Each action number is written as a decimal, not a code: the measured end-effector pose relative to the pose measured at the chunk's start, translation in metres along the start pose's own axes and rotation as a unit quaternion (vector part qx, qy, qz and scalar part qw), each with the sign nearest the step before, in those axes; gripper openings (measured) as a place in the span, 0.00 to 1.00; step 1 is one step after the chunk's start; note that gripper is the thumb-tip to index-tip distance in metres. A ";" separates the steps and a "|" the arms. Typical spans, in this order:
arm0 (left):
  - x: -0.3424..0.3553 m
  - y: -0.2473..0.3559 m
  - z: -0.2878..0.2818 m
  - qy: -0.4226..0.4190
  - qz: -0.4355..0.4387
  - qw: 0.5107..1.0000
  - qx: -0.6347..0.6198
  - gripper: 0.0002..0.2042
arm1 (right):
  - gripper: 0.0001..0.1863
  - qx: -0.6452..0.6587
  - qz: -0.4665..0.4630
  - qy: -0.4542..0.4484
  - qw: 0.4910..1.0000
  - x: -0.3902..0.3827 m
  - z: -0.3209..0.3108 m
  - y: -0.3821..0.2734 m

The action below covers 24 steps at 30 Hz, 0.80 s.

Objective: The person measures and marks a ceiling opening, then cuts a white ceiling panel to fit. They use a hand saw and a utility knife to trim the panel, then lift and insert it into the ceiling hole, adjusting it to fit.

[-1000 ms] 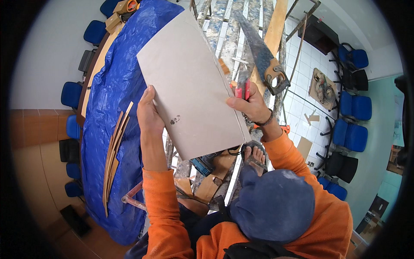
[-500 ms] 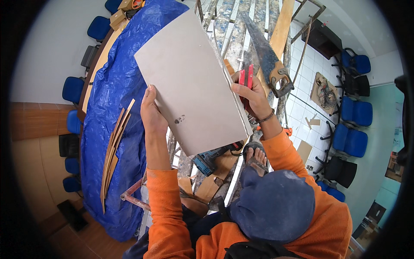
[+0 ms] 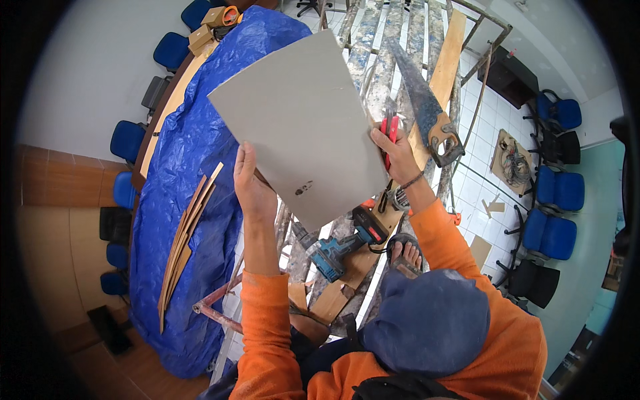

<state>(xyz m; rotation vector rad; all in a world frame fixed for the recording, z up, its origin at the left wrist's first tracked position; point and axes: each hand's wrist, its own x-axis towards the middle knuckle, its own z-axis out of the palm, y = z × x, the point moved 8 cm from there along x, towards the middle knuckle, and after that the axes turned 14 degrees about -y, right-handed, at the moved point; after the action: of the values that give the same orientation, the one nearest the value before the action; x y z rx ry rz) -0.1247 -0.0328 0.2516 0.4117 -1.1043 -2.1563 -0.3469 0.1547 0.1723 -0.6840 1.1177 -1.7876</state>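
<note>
A grey piece of plasterboard [image 3: 293, 127] is held up and tilted before me, with a dark smudge near its lower end. My left hand [image 3: 253, 183] grips its lower left edge, palm against the side. On the opposite edge, my right hand [image 3: 399, 155] closes around the board and a red-handled tool [image 3: 390, 133], whose working end I cannot make out. Below the board lies a teal cordless drill [image 3: 337, 253] with a black battery. Past my right hand, a handsaw [image 3: 423, 93] with a wooden handle rests on the planks.
A stained scaffold platform [image 3: 373, 40] carries a long wooden board [image 3: 448, 57] and wood offcuts [image 3: 331, 301]. To the left, thin wooden strips [image 3: 190, 237] lie on a blue tarp [image 3: 180, 160]. My sandalled foot [image 3: 405, 253] is beside the drill. Blue chairs [image 3: 550, 230] line the right wall.
The plasterboard has tilted, its lower end rising so that more of the drill shows. Both hands still grip it. The surroundings have shifted slightly right and down in view.
</note>
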 end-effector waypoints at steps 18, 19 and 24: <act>0.103 0.055 0.031 -0.179 -0.005 0.818 0.546 0.43 | 0.17 -0.198 -0.035 -0.090 0.975 0.014 0.056 -0.054; 0.110 0.052 0.024 -0.191 -0.062 0.815 0.543 0.41 | 0.17 -0.209 -0.040 -0.079 0.974 0.012 0.056 -0.055; 0.104 0.073 0.030 -0.263 -0.070 0.787 0.554 0.21 | 0.19 -0.239 -0.034 -0.033 0.970 -0.004 0.044 -0.058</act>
<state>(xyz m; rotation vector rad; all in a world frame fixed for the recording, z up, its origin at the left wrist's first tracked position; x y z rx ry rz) -0.1863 -0.1168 0.3304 0.3835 -2.7150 -1.5031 -0.3328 0.1523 0.2438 -1.0671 1.5117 -1.5439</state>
